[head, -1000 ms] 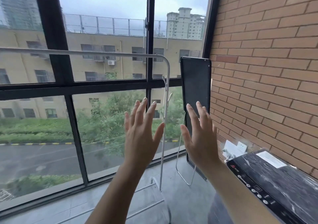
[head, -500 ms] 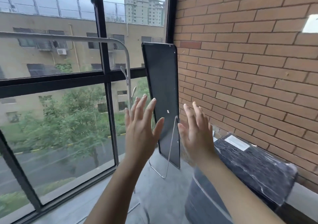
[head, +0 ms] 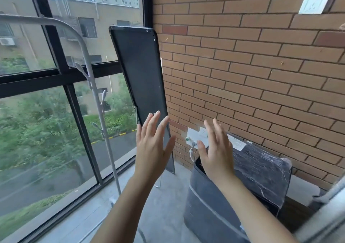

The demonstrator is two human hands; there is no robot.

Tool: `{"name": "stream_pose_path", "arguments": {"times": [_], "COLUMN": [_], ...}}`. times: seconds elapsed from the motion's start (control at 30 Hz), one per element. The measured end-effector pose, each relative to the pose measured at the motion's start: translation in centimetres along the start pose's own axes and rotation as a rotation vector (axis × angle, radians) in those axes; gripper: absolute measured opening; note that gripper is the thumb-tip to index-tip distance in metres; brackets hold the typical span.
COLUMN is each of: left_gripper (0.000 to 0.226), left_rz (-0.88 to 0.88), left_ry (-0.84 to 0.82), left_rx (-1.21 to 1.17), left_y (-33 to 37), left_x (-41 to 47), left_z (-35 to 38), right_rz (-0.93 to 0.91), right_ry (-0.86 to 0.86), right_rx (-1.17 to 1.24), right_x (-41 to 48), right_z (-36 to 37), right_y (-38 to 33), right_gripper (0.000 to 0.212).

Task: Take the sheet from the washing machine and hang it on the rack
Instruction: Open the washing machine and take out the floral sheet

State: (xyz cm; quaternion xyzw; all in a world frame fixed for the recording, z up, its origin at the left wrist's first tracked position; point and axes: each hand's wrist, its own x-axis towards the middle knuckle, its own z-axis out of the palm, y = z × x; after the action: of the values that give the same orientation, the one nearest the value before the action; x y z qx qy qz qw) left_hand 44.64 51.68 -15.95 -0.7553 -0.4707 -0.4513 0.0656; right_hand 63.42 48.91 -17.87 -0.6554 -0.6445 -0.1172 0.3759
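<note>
A dark grey top-loading washing machine [head: 214, 205] stands at the lower right against the brick wall, its marbled lid [head: 261, 171] down. No sheet shows. The white metal drying rack [head: 82, 43] rises at the left by the window, its top rail curving down into a post with hooks. My left hand [head: 152, 149] is raised, fingers spread, holding nothing, in front of a leaning black panel. My right hand [head: 217, 153] is also raised and open, hovering above the machine's near corner without touching it.
A tall black panel [head: 138, 71] on a wire stand leans in the corner between window and wall. Wall sockets [head: 197, 135] and a tap sit behind the machine, another socket [head: 315, 1] high on the right. Grey concrete floor [head: 164, 209] lies between rack and machine.
My view has swung right and down, from the window and rack towards the brick wall and washing machine. Both hands stay raised and open, now over the machine's side.
</note>
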Motion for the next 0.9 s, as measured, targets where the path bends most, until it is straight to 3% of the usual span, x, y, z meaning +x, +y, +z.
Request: {"name": "stream_pose_path", "arguments": {"times": [0.53, 0.9], "left_gripper": [0.046, 0.054], "left_rz": [-0.085, -0.153], "left_ry": [-0.209, -0.457], "left_rx": [-0.068, -0.018], "left_y": [6.8, 5.9], "left_x": [2.0, 0.9], "left_z": [20.4, 31.2], "right_rz": [0.158, 0.356], "right_ry": [-0.2, -0.517], "right_rx": [-0.052, -0.151], "right_x": [3.5, 1.8], "right_z": [3.6, 9.3], "right_y": [20.9, 30.7], "right_gripper": [0.053, 0.058]}}
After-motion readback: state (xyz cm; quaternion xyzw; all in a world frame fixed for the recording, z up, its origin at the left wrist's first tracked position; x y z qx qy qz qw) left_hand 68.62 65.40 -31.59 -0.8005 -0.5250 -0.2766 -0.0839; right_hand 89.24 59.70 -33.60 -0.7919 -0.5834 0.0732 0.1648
